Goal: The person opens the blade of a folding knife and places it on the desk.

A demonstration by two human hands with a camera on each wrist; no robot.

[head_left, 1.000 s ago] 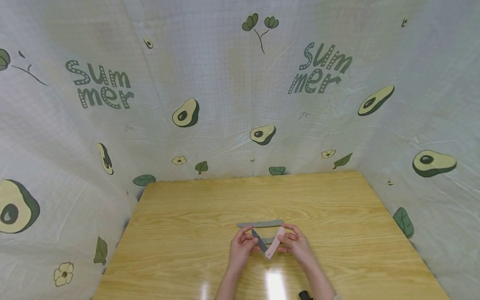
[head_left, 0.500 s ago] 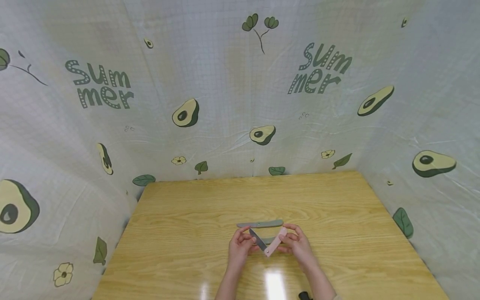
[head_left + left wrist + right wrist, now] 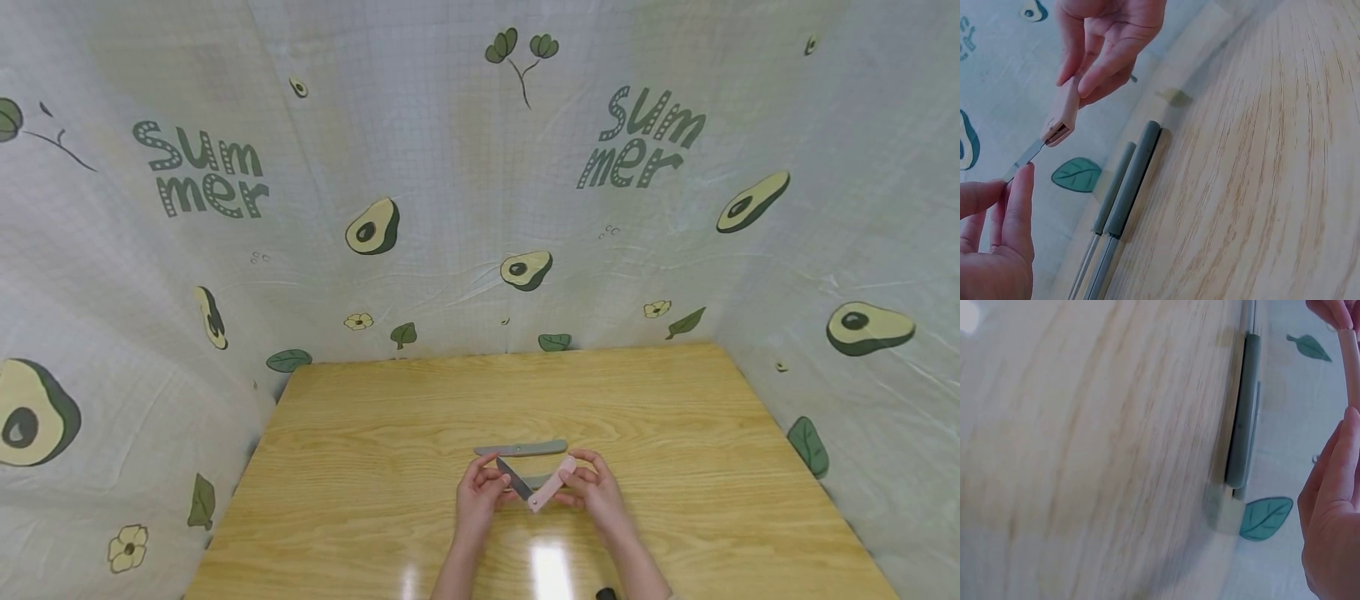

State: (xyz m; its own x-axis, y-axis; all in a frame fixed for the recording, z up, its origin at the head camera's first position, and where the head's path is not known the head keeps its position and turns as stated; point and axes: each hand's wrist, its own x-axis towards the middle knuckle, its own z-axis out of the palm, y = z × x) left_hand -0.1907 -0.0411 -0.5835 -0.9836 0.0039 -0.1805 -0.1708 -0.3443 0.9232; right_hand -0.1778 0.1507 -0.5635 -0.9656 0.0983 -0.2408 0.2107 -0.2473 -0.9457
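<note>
A folding knife with a pink handle (image 3: 553, 483) is held up over the table, bent partly unfolded into a wide V with its pivot lowest. My left hand (image 3: 477, 500) pinches the dark blade (image 3: 513, 479) between thumb and fingers. On the other side, my right hand (image 3: 602, 493) grips the handle's outer end. The left wrist view shows the blade (image 3: 1022, 162) between the fingertips and the slot in the pink handle (image 3: 1061, 115). Beyond the hands lies an unfolded green-handled knife (image 3: 543, 447). A second green-handled knife (image 3: 537, 482) is partly hidden behind the pink one.
The wooden table (image 3: 360, 467) reaches back to a curtain (image 3: 442, 167) printed with avocados and leaves, which also hangs at both sides. A small black object (image 3: 606, 593) shows at the bottom edge, beside the right forearm.
The angle between blade and pink handle has widened a little as the hands moved slightly apart. Both green-handled knives stay where they were.
</note>
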